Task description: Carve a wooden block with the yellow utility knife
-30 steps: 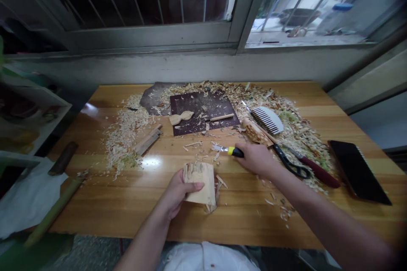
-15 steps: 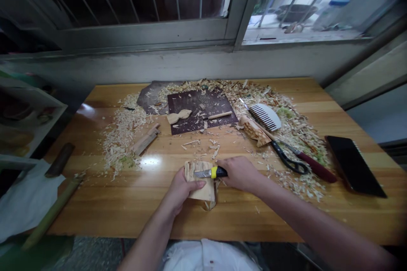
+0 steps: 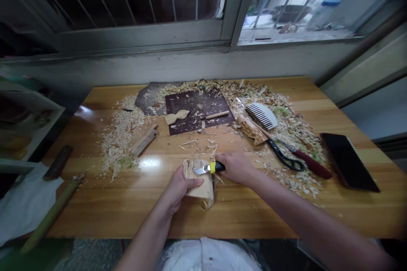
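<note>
A pale block of wood (image 3: 200, 188) with a rough upper end sits near the front of the table, gripped along its left side by my left hand (image 3: 180, 187), thumb across its face. In my right hand (image 3: 235, 165) is a utility knife (image 3: 213, 167) with a yellow collar and black handle. Its blade points left and lies against the rough upper part of the block. Beyond the hands, a carved wooden piece with a narrow waist (image 3: 177, 116) and a thin wooden-handled tool (image 3: 216, 115) rest on a dark mat (image 3: 187, 98).
Wood shavings (image 3: 117, 135) lie heaped around the mat. On the right are a white toothed tool (image 3: 262, 115), a partly carved stick (image 3: 252, 130), a red-handled tool (image 3: 313, 164) and a black tablet (image 3: 349, 161). Wood strips (image 3: 143, 142) and a dark round stick (image 3: 58, 162) lie left.
The knife's blade has tilted slightly, its handle end now a little higher, while staying on the block's upper part. The whole view has shifted slightly; both hands keep their grips.
</note>
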The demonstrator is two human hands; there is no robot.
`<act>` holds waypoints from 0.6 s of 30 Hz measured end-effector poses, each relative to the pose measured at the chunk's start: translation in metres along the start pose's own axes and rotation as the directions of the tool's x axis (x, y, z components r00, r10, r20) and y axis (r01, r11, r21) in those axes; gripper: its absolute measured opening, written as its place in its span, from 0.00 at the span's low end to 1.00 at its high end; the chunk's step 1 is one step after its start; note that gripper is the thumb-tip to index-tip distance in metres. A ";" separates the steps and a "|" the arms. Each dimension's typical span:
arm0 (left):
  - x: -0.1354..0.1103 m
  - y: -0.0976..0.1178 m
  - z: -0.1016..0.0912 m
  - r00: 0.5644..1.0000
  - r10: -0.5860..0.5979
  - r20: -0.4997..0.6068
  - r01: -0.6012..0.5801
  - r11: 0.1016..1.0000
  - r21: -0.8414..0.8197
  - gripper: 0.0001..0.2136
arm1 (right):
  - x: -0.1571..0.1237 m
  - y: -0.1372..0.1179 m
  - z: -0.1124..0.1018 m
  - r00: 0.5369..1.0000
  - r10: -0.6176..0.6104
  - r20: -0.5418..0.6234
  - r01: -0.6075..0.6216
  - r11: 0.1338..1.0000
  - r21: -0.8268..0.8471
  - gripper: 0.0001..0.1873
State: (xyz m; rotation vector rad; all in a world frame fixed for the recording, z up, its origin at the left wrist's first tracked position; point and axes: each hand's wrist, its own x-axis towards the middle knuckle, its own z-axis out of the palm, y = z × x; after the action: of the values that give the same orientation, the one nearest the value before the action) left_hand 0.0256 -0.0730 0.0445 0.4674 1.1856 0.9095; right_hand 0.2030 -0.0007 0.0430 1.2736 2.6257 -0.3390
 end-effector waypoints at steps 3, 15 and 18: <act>-0.007 0.006 0.000 0.999 -0.019 0.037 0.020 1.000 -0.008 0.24 | 0.004 0.012 -0.002 0.999 0.046 -0.019 -0.046 0.999 -0.007 0.10; -0.011 0.010 -0.009 1.000 0.021 0.011 -0.021 1.000 -0.006 0.23 | 0.002 0.013 -0.043 0.997 0.039 -0.065 -0.043 0.997 -0.059 0.10; -0.009 0.010 -0.006 0.999 0.050 -0.013 -0.050 0.999 -0.013 0.23 | 0.000 -0.005 -0.034 0.998 -0.061 -0.014 0.060 0.997 -0.056 0.09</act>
State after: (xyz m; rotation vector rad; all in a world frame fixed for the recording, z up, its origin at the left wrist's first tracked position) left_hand 0.0154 -0.0757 0.0548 0.4832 1.1834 0.9640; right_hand 0.1966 0.0057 0.0758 1.1857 2.6716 -0.2645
